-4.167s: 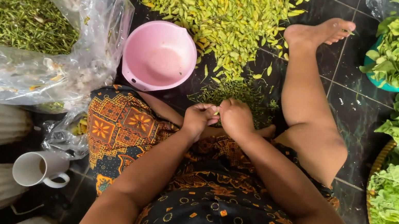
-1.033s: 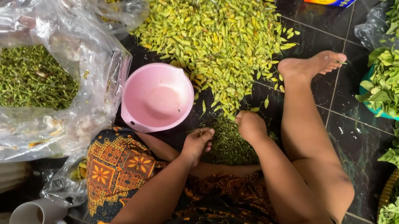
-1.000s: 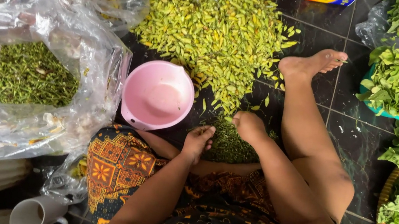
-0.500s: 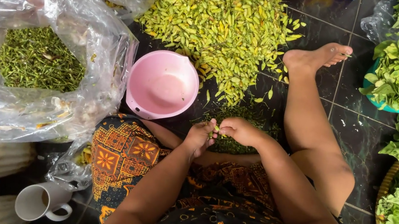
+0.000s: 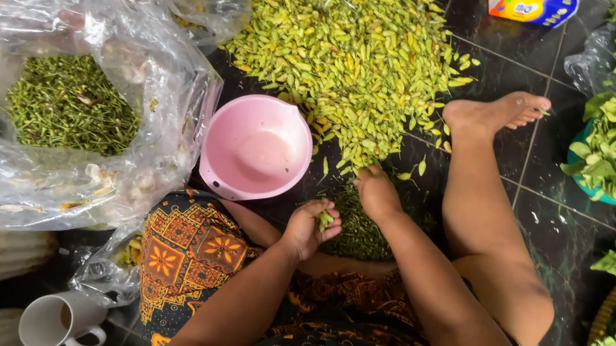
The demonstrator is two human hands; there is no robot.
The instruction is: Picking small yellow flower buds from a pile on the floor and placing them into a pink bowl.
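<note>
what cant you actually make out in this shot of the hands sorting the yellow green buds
- Head view: what the right hand grips; its fingers curl down into the bud pile.
- Head view: how many buds the left hand cups; its fingers cover all but a green bit.
- Head view: the white mug inside; it lies sideways.
- Head view: the leaf basket is cut off by the right edge.

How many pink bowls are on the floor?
1. The pink bowl sits empty on the dark floor, between the clear bag of green stems and the pile of yellow-green buds, just ahead of the left hand.
</note>
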